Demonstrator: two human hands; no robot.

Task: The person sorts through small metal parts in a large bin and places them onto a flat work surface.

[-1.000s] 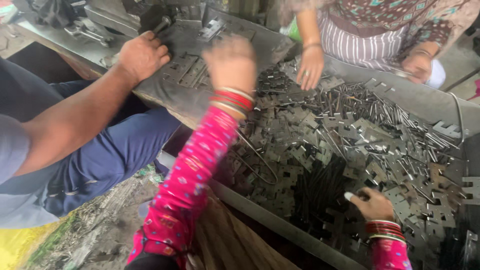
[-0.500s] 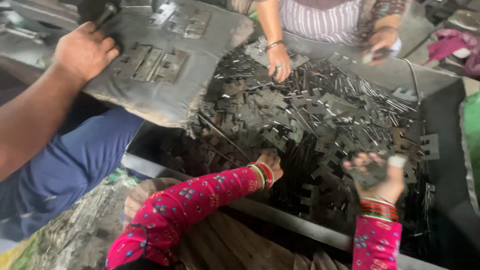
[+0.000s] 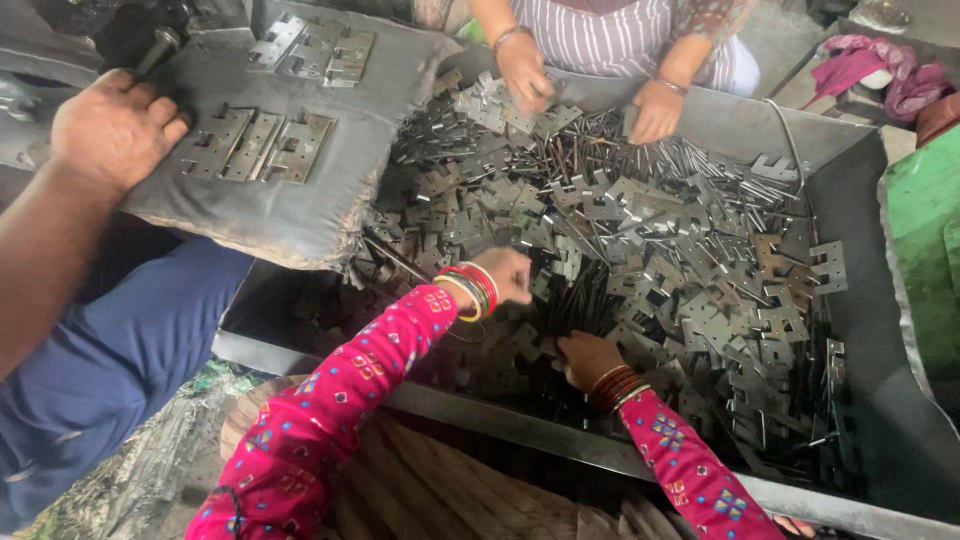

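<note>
A big grey metal tray (image 3: 880, 300) holds a heap of flat hinge plates (image 3: 720, 290) and thin dark metal pins (image 3: 585, 295). My left hand (image 3: 505, 275), in a pink patterned sleeve with red and green bangles, reaches into the pins at the heap's near middle. Its fingertips are buried among them. My right hand (image 3: 585, 358), also bangled, lies low on the near side of the heap. Its fingers curl around a hinge plate (image 3: 552, 350). The two hands are about a hand's width apart.
Left of the tray, another person's hand (image 3: 115, 130) rests on a grey cushion (image 3: 290, 210) that carries rows of assembled hinges (image 3: 255, 145). Across the tray, a person in stripes works both hands (image 3: 525, 70) in the heap. A green object (image 3: 925, 230) stands at the right.
My right hand has come down from a raised position at the right to the near middle of the heap. My left hand has shifted slightly up into the pins. The view has tilted.
</note>
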